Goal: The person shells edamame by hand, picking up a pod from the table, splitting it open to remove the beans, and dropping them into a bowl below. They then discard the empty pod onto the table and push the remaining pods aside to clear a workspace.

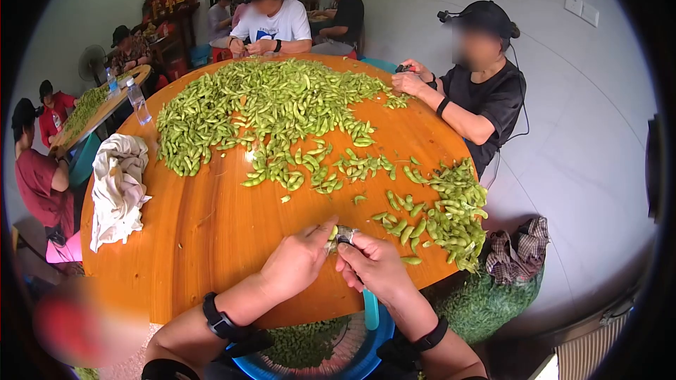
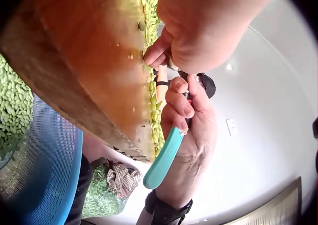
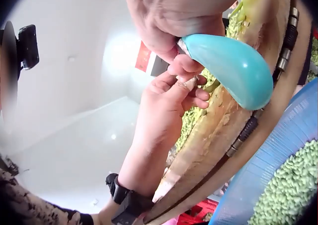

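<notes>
My left hand [image 1: 296, 260] pinches a green soybean pod [image 1: 334, 233] between thumb and fingers over the near part of the table. Close against it, my right hand [image 1: 379, 266] grips a tool with a turquoise handle [image 3: 228, 68]; the handle sticks out below the curled fingers, and its working end is hidden at the fingertips. In the left wrist view the same handle [image 2: 165, 160] points down toward the table edge. Below the hands, a blue basket [image 1: 384, 338] holds shelled green beans [image 3: 288, 190].
A large pod heap [image 1: 260, 98] covers the far side of the round wooden table [image 1: 197, 239], with a smaller pile [image 1: 454, 211] at right. A white cloth [image 1: 118, 190] and a water bottle [image 1: 139, 103] sit at left. A full pod sack [image 1: 493, 302] stands right. Other people work around.
</notes>
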### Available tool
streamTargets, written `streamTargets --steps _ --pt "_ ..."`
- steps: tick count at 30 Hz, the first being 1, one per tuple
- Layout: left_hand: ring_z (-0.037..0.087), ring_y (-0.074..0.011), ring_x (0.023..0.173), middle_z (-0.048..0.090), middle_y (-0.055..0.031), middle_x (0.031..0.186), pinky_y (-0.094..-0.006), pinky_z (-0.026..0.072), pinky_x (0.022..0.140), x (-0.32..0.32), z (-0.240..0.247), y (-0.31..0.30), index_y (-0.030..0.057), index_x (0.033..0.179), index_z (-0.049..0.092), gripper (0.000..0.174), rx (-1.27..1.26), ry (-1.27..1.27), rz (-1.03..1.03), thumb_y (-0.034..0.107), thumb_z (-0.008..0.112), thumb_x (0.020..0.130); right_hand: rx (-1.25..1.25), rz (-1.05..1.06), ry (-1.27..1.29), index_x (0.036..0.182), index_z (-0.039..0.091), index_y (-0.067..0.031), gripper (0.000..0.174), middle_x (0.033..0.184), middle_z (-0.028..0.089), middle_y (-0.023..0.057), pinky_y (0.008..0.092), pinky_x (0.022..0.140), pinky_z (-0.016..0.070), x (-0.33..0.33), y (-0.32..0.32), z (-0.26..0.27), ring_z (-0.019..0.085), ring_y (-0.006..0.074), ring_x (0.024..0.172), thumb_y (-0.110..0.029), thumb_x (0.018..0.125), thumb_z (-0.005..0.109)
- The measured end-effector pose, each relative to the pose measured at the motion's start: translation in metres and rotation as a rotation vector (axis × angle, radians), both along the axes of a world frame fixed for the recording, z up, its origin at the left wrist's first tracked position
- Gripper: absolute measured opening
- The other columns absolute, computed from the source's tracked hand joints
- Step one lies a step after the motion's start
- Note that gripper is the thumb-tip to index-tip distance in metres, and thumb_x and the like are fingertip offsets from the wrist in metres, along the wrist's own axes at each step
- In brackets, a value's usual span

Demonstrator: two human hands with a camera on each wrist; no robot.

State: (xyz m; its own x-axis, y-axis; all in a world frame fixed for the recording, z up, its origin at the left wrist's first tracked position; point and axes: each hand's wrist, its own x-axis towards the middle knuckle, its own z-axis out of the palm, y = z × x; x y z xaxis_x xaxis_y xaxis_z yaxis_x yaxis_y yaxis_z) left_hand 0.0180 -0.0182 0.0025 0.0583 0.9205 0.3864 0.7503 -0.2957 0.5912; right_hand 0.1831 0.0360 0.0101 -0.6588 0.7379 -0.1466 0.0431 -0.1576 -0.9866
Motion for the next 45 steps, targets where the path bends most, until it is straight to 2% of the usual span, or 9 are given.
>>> streamTargets --steps 7,16,21,25,29,35,37,41,45 --pt "0.062 -0.0132 0.067 0.062 -0.0102 0.085 -0.0269 0.0531 0.063 -0.011 -0.012 0.005 0.0006 0.132 0.048 0.044 -0.049 -0.286 -0.112 -0.007 0.049 0.089 -0.06 -0.066 0.113 0.082 0.055 -0.0038 0.017 0.063 0.052 -0.0006 0.021 0.036 0.0298 -0.01 0.002 -0.004 0.044 0.0057 0.043 -0.012 0.096 0.05" --pt "0.06 -0.0122 0.069 0.062 -0.0036 0.09 -0.0264 0.0532 0.068 -0.025 -0.01 0.012 0.0057 0.135 0.048 0.039 -0.405 -0.805 -0.269 0.001 0.043 0.097 -0.265 0.0 0.148 0.092 0.06 -0.0031 0.015 0.066 0.053 -0.0009 0.0217 0.035 0.0264 -0.002 0.013 0.002 0.041 0.0055 0.043 -0.014 0.095 0.051" --pt "0.061 -0.0159 0.075 0.062 -0.0086 0.09 -0.0293 0.0527 0.072 -0.019 -0.007 0.009 0.0047 0.139 0.041 0.05 -0.243 -0.431 -0.228 -0.007 0.045 0.091 0.007 -0.073 0.022 0.098 0.062 -0.0006 0.014 0.07 0.059 0.0041 0.0199 0.036 0.0319 -0.008 0.006 -0.003 0.048 0.0071 0.044 -0.012 0.093 0.056" --pt "0.064 -0.0263 0.072 0.058 -0.021 0.105 -0.0344 0.0541 0.071 -0.023 -0.005 0.009 0.0016 0.139 0.037 0.056 -0.003 -0.108 -0.254 -0.005 0.049 0.085 -0.117 -0.009 0.15 0.098 0.061 -0.0002 0.013 0.072 0.061 0.0056 0.0197 0.036 0.0325 -0.001 0.006 0.001 0.05 0.0077 0.046 -0.011 0.093 0.056" --pt "0.064 -0.0256 0.072 0.058 -0.02 0.103 -0.0344 0.0541 0.069 -0.021 -0.004 0.007 0.0018 0.14 0.036 0.057 -0.076 -0.142 -0.238 -0.005 0.049 0.085 -0.277 0.05 0.282 0.097 0.06 -0.0018 0.012 0.077 0.063 0.006 0.0194 0.036 0.0325 0.001 0.01 -0.001 0.051 0.0071 0.048 -0.012 0.094 0.054" --pt "0.06 -0.0161 0.068 0.06 -0.0087 0.091 -0.0287 0.0526 0.069 -0.021 -0.003 0.006 0.0039 0.139 0.041 0.049 -0.187 -0.342 -0.247 -0.006 0.04 0.09 -0.336 0.034 0.297 0.095 0.062 -0.0029 0.013 0.072 0.06 0.0037 0.0197 0.035 0.0302 -0.002 0.012 -0.006 0.046 0.0063 0.045 -0.014 0.092 0.057" --pt "0.059 -0.0132 0.068 0.061 -0.0056 0.091 -0.0267 0.0511 0.065 -0.025 -0.001 0.006 0.0033 0.137 0.043 0.044 -0.36 -0.625 -0.296 0.001 0.036 0.094 -0.332 0.026 0.28 0.094 0.063 -0.0031 0.014 0.069 0.058 0.0015 0.0193 0.035 0.03 -0.001 0.013 -0.003 0.045 0.0059 0.044 -0.015 0.092 0.057" --pt "0.058 -0.0125 0.069 0.059 -0.0039 0.091 -0.025 0.0492 0.064 -0.033 -0.003 0.015 0.0038 0.134 0.046 0.036 -0.512 -1.075 -0.477 0.014 0.041 0.1 -0.316 0.055 0.261 0.094 0.063 -0.0033 0.013 0.07 0.059 0.0016 0.0192 0.035 0.0302 0.001 0.019 0.003 0.046 0.006 0.044 -0.015 0.092 0.058" --pt "0.057 -0.0105 0.067 0.06 -0.0028 0.087 -0.0233 0.0485 0.06 -0.028 -0.009 0.017 0.003 0.129 0.049 0.033 -0.498 -1.145 -0.422 0.016 0.042 0.1 -0.22 0.016 0.16 0.093 0.062 -0.0035 0.012 0.069 0.058 0.0007 0.019 0.035 0.0303 -0.004 0.018 0.001 0.046 0.0054 0.044 -0.014 0.092 0.057"
